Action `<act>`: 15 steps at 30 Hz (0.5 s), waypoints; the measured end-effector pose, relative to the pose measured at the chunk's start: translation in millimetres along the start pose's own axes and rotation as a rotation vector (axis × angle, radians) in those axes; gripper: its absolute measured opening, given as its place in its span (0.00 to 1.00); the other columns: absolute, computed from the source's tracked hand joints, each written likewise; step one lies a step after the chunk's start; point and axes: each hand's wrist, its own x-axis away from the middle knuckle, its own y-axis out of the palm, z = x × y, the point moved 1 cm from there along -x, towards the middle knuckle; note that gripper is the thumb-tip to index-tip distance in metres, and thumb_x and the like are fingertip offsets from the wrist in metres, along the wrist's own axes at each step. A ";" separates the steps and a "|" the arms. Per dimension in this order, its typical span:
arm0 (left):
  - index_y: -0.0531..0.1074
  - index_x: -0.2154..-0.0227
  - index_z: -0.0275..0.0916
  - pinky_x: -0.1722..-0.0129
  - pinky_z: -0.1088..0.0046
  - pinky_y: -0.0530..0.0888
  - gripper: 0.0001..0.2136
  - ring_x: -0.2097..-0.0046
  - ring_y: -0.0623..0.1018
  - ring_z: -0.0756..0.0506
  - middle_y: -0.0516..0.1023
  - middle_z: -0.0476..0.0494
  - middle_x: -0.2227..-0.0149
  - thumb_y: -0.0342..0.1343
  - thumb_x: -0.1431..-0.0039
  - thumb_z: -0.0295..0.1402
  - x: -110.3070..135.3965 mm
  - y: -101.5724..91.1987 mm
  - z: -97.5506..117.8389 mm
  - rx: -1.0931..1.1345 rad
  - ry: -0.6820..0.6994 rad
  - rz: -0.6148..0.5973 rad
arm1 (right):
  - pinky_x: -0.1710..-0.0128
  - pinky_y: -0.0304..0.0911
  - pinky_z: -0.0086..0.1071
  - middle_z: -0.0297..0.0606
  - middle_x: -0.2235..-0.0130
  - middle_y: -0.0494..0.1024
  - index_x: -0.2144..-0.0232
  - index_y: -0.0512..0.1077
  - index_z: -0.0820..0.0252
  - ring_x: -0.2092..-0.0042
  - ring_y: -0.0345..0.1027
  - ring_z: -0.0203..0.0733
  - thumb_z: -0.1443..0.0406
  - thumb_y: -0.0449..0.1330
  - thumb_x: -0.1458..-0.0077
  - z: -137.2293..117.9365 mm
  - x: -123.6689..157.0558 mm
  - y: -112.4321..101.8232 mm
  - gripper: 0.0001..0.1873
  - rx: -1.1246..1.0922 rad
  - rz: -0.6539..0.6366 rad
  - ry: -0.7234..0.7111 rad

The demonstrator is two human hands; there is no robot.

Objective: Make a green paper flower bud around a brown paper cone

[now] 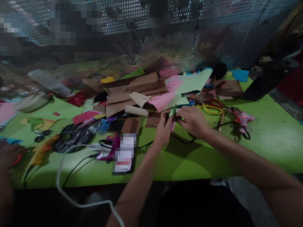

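From the head view I see both hands meeting over the middle of the green table (265,138), just in front of the heap of paper. My left hand (164,127) has thumb and fingertips pressed together on the lower part of a green paper strip (174,111). My right hand (194,121) comes in from the other side, fingers curled and closed on the same strip, so the two hands touch around it.

The strip is narrow and slightly bowed. Its long axis runs away from me, and the free end points up and a little left, toward the pink sheet (163,100). The lower end is hidden between the fingers, and I cannot tell how far it goes.

A black cable (182,141) loops on the table under the right wrist and leads off toward the pink glue gun (241,119) lying well to the right. Yellow-handled scissors (211,109) lie just beyond the right hand. A cardboard tube (136,110) lies on its side left of the left hand, in front of folded brown paper (137,86). At the far left edge is another person's hand (9,157).
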 end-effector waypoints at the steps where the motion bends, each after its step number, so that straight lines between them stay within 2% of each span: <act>1: 0.65 0.51 0.42 0.43 0.69 0.67 0.14 0.45 0.73 0.46 0.74 0.42 0.47 0.47 0.32 0.44 -0.4 -0.6 0.8 0.013 0.000 -0.006 | 0.64 0.50 0.35 0.40 0.68 0.77 0.71 0.75 0.59 0.64 0.67 0.44 0.70 0.60 0.40 1.1 0.0 -0.5 0.07 -0.003 -0.006 0.007; 7: 0.66 0.51 0.41 0.50 0.71 0.70 0.15 0.55 0.75 0.47 0.77 0.44 0.54 0.48 0.32 0.45 -0.9 -4.5 6.3 -0.040 -0.041 -0.055 | 0.64 0.50 0.36 0.41 0.67 0.78 0.69 0.75 0.60 0.65 0.67 0.44 0.69 0.60 0.39 2.2 -0.3 -3.6 0.06 0.056 -0.033 -0.030; 11: 0.67 0.50 0.42 0.53 0.71 0.70 0.16 0.57 0.75 0.47 0.78 0.45 0.55 0.48 0.32 0.46 0.1 -5.5 6.4 -0.075 -0.018 -0.047 | 0.63 0.50 0.37 0.42 0.66 0.79 0.67 0.76 0.61 0.65 0.67 0.44 0.70 0.58 0.37 -0.3 -1.0 -5.3 0.08 0.077 -0.082 -0.056; 15: 0.69 0.51 0.43 0.59 0.71 0.69 0.16 0.64 0.74 0.47 0.77 0.48 0.64 0.48 0.32 0.47 1.3 -6.9 7.2 -0.161 -0.024 -0.034 | 0.63 0.50 0.38 0.42 0.66 0.79 0.67 0.76 0.61 0.64 0.67 0.45 0.70 0.57 0.36 -2.6 -1.4 -6.8 0.09 0.107 -0.106 -0.088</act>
